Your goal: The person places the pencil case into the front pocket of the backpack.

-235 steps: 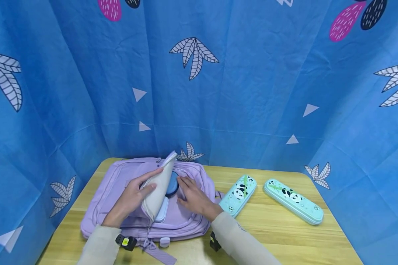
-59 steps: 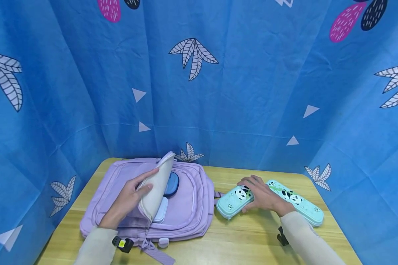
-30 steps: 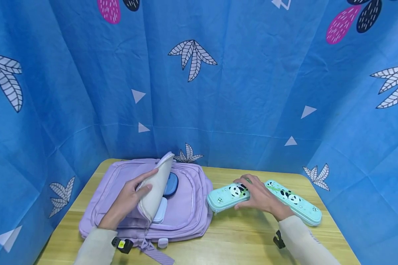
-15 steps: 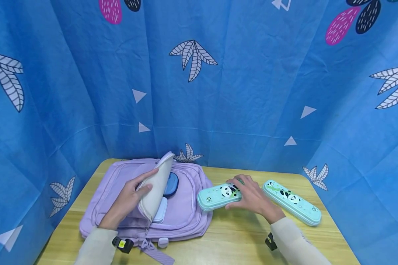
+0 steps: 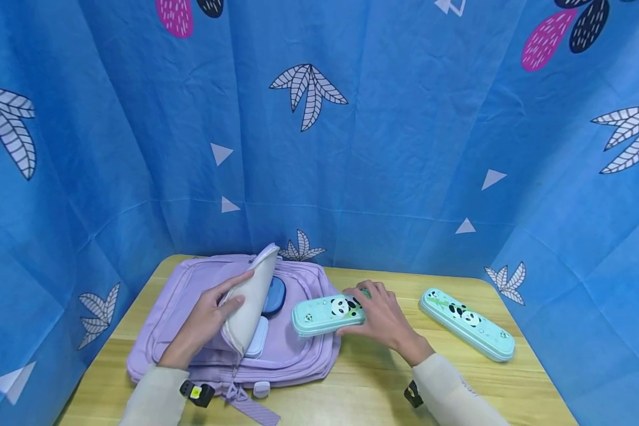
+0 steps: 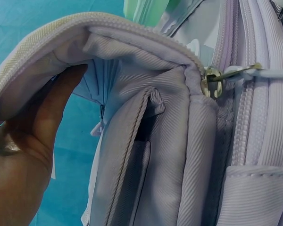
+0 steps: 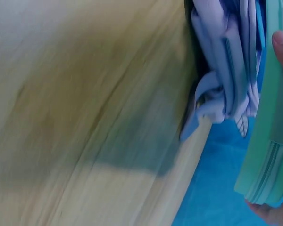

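A lilac backpack (image 5: 176,302) lies on the table with its front pocket unzipped. My left hand (image 5: 207,319) grips the pocket's pale-lined flap and holds it raised; the left wrist view shows the thumb (image 6: 61,108) under its curved edge. Inside the pocket sit a round-cornered blue case (image 5: 274,296) and a light blue case (image 5: 258,338), partly behind the flap. My right hand (image 5: 380,316) grips one end of a mint pencil case (image 5: 322,313) printed with pandas. Its free end is over the pocket's right side. The right wrist view shows the pencil case (image 7: 269,127) off the table.
A second mint panda pencil case (image 5: 467,324) lies at the right of the wooden table (image 5: 490,390). A lilac strap (image 5: 252,409) hangs off the backpack's near side. Blue patterned curtain (image 5: 404,148) encloses the back and sides.
My right hand has left the backpack, taken the nearer pencil case from the table and carried it left to above the pocket. My left hand keeps holding the flap.
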Demonstrator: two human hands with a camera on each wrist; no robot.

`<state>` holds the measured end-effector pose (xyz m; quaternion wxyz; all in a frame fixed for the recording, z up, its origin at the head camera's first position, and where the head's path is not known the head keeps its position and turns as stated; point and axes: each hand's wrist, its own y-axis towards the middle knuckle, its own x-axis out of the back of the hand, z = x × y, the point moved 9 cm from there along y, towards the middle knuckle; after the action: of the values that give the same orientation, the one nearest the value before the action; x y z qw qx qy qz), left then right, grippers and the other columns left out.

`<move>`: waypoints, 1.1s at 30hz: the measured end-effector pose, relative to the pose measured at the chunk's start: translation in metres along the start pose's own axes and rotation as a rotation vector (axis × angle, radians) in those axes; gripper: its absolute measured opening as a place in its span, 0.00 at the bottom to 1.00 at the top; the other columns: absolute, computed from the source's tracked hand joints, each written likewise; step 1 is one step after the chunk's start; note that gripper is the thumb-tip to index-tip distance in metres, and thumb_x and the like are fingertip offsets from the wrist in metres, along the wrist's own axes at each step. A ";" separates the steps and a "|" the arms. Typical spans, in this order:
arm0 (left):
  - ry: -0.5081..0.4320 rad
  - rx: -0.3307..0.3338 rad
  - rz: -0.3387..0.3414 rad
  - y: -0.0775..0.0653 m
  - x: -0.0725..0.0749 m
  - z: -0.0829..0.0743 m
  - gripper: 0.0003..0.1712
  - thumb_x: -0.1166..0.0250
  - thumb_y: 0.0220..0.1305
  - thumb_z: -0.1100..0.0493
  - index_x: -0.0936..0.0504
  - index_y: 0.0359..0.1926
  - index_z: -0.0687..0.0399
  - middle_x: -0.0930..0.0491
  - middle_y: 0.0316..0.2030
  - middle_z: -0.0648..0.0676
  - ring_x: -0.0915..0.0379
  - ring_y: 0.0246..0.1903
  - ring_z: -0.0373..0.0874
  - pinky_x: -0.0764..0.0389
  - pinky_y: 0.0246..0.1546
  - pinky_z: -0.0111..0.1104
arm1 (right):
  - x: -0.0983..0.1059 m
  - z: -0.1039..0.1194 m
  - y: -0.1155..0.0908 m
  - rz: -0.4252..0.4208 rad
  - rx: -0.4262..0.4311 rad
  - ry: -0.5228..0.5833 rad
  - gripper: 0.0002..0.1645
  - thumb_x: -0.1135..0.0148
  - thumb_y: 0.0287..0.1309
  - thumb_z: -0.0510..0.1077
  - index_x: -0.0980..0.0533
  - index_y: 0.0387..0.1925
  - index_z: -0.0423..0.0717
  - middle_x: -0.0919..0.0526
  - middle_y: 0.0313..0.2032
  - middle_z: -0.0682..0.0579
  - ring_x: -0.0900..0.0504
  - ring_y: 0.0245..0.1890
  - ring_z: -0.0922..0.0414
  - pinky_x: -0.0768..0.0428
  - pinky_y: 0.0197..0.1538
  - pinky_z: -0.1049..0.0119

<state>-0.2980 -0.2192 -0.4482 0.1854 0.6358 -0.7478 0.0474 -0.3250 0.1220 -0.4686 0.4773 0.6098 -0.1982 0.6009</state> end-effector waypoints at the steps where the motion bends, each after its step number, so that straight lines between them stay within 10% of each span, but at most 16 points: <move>1: 0.000 0.002 -0.001 0.000 0.000 0.000 0.29 0.42 0.84 0.60 0.28 0.81 0.46 0.37 0.83 0.61 0.40 0.80 0.60 0.25 0.60 0.23 | -0.001 0.004 0.001 -0.001 0.000 0.000 0.53 0.18 0.42 0.79 0.19 0.67 0.61 0.20 0.60 0.48 0.24 0.59 0.44 0.21 0.52 0.46; 33: -0.015 0.020 -0.009 -0.001 -0.001 -0.002 0.30 0.43 0.84 0.61 0.29 0.82 0.46 0.38 0.84 0.62 0.37 0.78 0.61 0.22 0.58 0.26 | -0.027 0.062 0.011 0.004 0.000 0.011 0.54 0.22 0.46 0.81 0.20 0.69 0.60 0.20 0.62 0.48 0.23 0.61 0.44 0.21 0.56 0.45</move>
<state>-0.2965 -0.2178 -0.4473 0.1736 0.6412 -0.7459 0.0494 -0.3059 0.0575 -0.4783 0.4773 0.6061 -0.1967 0.6052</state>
